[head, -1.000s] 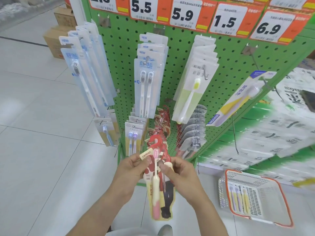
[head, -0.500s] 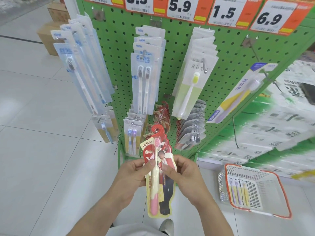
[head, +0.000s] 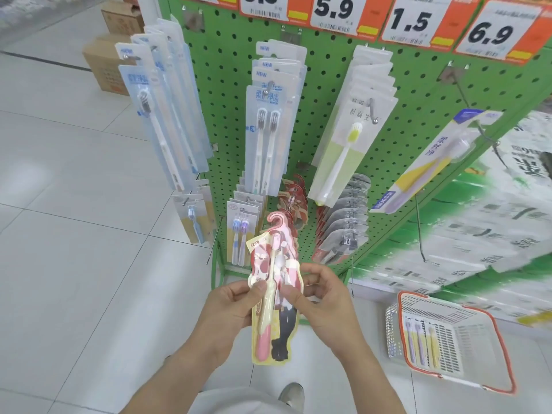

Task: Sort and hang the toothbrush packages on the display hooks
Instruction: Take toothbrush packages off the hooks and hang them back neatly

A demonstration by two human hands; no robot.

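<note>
Now both hands, left hand (head: 230, 306) and right hand (head: 322, 303), pinch the raised toothbrush package (head: 273, 294).

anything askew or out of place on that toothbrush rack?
Yes: the yellow-and-purple package on the far-right hook hangs tilted sideways, alone, unlike the straight stacks beside it. Nothing looks spilled or damaged.
</note>
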